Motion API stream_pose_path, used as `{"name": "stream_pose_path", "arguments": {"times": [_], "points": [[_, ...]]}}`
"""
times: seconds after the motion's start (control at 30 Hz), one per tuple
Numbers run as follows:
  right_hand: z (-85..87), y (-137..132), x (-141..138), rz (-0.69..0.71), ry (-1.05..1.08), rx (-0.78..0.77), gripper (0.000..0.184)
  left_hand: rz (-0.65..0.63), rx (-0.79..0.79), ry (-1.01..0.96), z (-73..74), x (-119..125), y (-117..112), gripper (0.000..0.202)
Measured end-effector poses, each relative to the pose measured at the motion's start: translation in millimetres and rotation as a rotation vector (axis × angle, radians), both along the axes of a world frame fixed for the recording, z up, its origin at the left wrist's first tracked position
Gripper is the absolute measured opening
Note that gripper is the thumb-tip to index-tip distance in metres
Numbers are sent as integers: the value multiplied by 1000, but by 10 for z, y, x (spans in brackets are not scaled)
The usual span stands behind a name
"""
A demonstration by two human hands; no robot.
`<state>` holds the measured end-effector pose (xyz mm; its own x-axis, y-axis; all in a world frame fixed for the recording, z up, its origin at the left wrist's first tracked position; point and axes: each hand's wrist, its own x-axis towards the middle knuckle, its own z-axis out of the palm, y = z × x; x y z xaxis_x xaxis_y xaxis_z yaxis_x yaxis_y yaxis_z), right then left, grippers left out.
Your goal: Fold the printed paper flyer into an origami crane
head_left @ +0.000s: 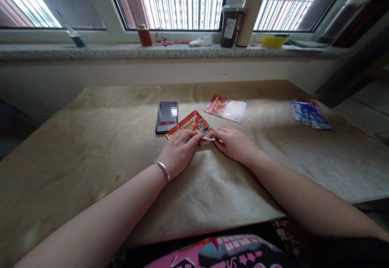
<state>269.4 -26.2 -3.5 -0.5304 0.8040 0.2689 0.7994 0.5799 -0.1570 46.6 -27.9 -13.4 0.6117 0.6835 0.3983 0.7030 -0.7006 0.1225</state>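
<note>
My left hand (pixel 179 150), with a silver bangle on its wrist, presses its fingers down on the near edge of a red printed paper sheet (pixel 191 124) lying on the table. My right hand (pixel 232 143) meets it from the right, fingertips pinching the same sheet's near corner. The fingers of both hands are closed on the paper, which looks partly folded. A dark phone (pixel 166 117) lies just left of the sheet, touching or slightly under it.
A brown paper-covered table (pixel 91 146) spreads wide. A second red and white sheet (pixel 225 108) lies behind; a blue sheet (pixel 308 114) sits far right. The windowsill (pixel 121 51) holds a red box, a jar, a cardboard tube and yellow tape.
</note>
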Motion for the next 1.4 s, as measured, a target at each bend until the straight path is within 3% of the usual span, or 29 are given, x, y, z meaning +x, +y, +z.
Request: {"name": "stream_pose_path", "arguments": {"times": [0.13, 0.3, 0.4, 0.63, 0.9, 1.4], "points": [[-16, 23, 22, 33, 19, -52, 20, 20, -122, -113, -8, -26, 31, 44], [16, 6, 24, 68, 20, -86, 14, -3, -319, -203, 58, -86, 48, 21], [14, 3, 44, 68, 44, -103, 15, -73, -385, -188, 105, -111, 62, 29], [1, 27, 82, 127, 17, -97, 18, -14, -361, -194, 91, -103, 106, 27], [50, -11, 21, 142, -40, -77, 21, 127, -200, -110, -2, -76, 170, 14], [-51, 3, -38, 76, -4, -18, 19, 133, -121, -121, -64, -52, 295, 8]]}}
